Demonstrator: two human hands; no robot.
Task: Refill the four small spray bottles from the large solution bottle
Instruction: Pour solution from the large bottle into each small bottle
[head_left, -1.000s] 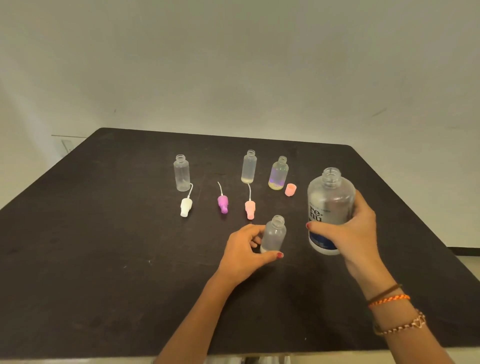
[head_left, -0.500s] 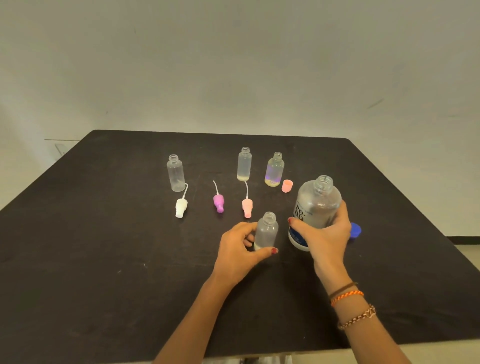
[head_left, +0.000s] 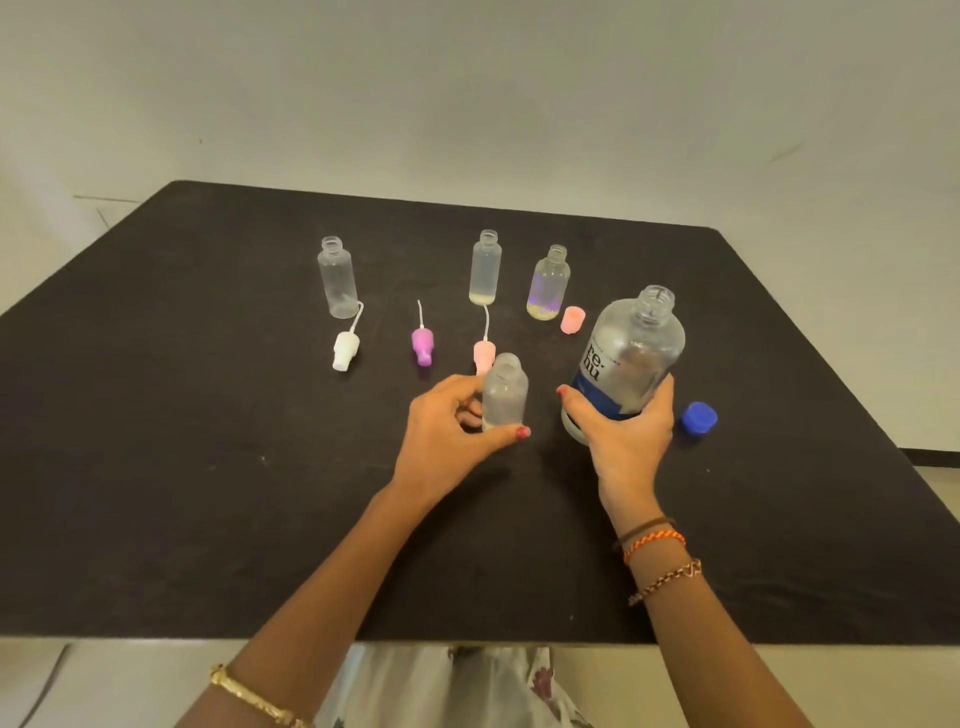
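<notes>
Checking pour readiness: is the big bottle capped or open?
Open: the big bottle has a bare neck; a blue cap lies beside it.

Black desk (head_left: 156, 467): three open small bottles (head_left: 337, 278) standing at back, white (head_left: 345, 351), purple (head_left: 422, 345), pink (head_left: 483, 353) spray heads lying in front, pink cap (head_left: 573, 319), blue cap (head_left: 699, 417) at right.

Uncapped large solution bottle (head_left: 631, 358) tilted beside small spray bottle (head_left: 504, 392).

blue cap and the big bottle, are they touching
Apart. The head view shows dark table between the blue cap and the big bottle, with the right hand gripping the bottle.
</notes>
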